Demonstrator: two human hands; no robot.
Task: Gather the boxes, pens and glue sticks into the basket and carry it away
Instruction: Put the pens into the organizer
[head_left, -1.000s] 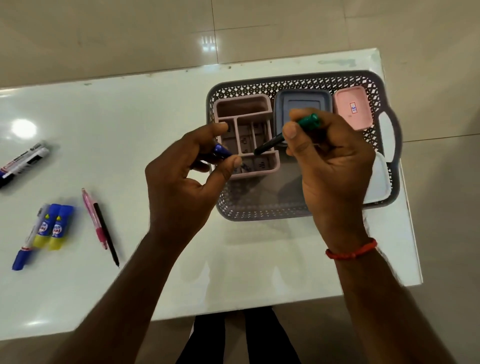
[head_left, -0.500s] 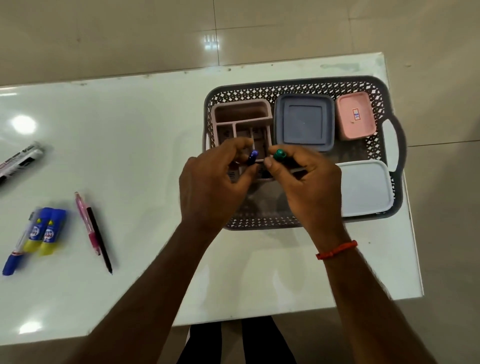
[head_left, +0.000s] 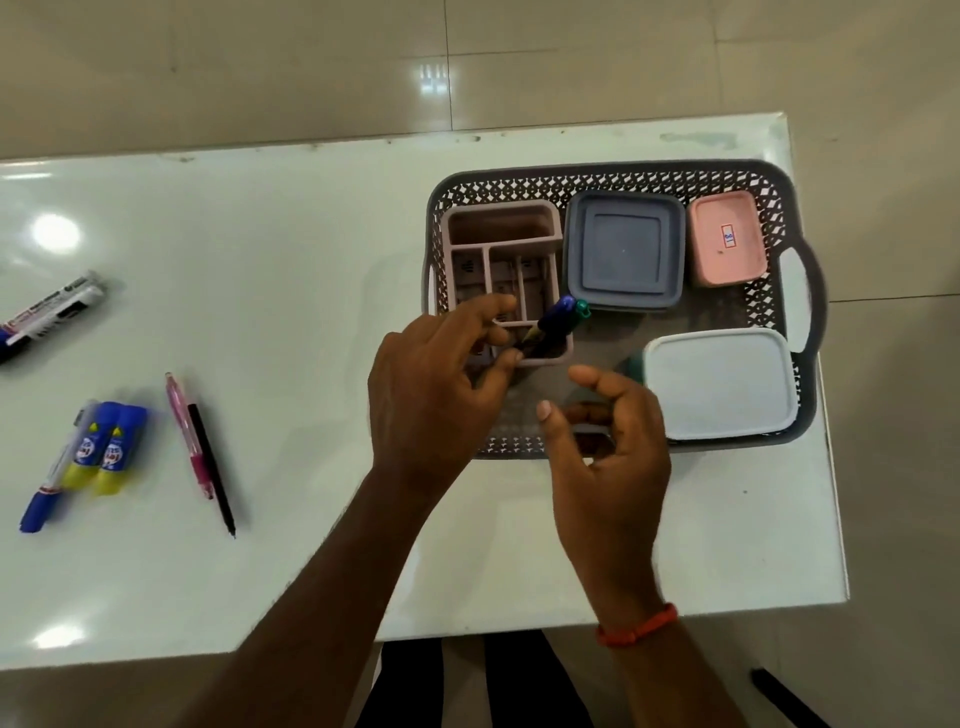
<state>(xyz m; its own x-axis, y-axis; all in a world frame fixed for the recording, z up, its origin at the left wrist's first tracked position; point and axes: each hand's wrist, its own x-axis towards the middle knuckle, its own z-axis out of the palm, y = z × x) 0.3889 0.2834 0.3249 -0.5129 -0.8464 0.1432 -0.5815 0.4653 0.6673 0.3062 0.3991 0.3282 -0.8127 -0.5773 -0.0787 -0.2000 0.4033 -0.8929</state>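
A grey lattice basket (head_left: 597, 171) stands on the right of the white table (head_left: 291, 249). It holds a pink divided organizer (head_left: 501, 218), a grey square box (head_left: 623, 249), a pink box (head_left: 727, 239) and a white-lidded box (head_left: 719, 384). A blue marker (head_left: 558, 314) and a green marker (head_left: 581, 310) lean in the organizer's near right slot. My left hand (head_left: 431, 395) hovers at that slot with loose fingers beside the markers. My right hand (head_left: 613, 457) is open and empty over the basket's near rim.
On the left of the table lie two blue-and-yellow glue sticks (head_left: 104, 441), a blue-capped pen (head_left: 47, 493), a pink pen (head_left: 189, 431), a black pen (head_left: 210, 467) and a black-and-white board marker (head_left: 52, 306). The basket sits close to the table's right edge.
Both hands carried the blue and green markers down into the organizer. The markers now stand in its slot, and my right hand has drawn back empty toward me.
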